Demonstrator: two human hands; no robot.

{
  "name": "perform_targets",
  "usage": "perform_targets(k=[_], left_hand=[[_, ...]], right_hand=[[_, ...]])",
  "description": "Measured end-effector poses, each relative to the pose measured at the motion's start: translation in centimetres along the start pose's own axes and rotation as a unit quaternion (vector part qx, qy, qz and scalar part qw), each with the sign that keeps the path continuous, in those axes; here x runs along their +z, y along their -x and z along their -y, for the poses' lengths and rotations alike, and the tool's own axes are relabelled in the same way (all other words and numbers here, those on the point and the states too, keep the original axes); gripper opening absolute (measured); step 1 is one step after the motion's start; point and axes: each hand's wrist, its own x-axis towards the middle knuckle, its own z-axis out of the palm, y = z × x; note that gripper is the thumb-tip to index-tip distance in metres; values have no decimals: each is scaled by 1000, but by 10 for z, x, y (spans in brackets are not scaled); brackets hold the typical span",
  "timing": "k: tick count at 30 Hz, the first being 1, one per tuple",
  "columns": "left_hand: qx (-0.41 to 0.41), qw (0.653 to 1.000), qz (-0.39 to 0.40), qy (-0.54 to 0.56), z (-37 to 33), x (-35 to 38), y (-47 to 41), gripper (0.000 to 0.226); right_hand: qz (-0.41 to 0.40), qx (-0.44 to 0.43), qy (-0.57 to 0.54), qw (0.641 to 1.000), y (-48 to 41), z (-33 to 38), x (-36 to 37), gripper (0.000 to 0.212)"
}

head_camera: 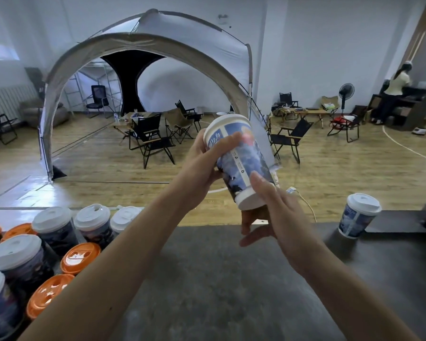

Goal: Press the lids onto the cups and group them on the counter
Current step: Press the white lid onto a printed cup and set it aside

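Left edge: lidded cups [52, 217] with white tops stand packed along the left edge of the counter [207, 279], with orange lids [80, 257] among them.
Left hand: my left hand [202, 158] grips the cup [241, 158] at its wide upper end, thumb across the wall and fingers wrapped behind.
Cup position: it is off the counter, in the air above the far edge, between my two hands.
Cup axis: it is tilted, with the mouth end up, to the left and away from me, and the base down, to the right and nearer me.
Mouth end: it looks pale and flat, but I cannot tell whether a lid sits on it.
Right hand: my right hand [276, 217] holds the base, thumb on the lower wall and fingers curled beneath.
Right side: a lone cup [359, 215], lidded and upright, stands near the far edge, well apart from the group.
Next move: the group lies left of my grip, so my left hand is nearer to it. I judge the base must swing down under the mouth before the cup can be set down.
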Motion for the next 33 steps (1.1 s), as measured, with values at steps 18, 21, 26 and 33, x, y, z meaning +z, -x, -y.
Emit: perform_targets(k=[18, 21, 26, 33], left_hand=[[-53, 998, 19, -30, 1, 3, 8, 73], [-31, 998, -11, -54, 1, 4, 9, 74], [-30, 998, -14, -59, 2, 4, 12, 79], [-35, 999, -27, -26, 7, 0, 14, 66]], right_hand=[[74, 126, -350, 925, 1, -2, 6, 73], [80, 134, -320, 934, -1, -7, 6, 74], [50, 114, -272, 954, -1, -12, 10, 68], [57, 105, -210, 970, 0, -15, 13, 76]])
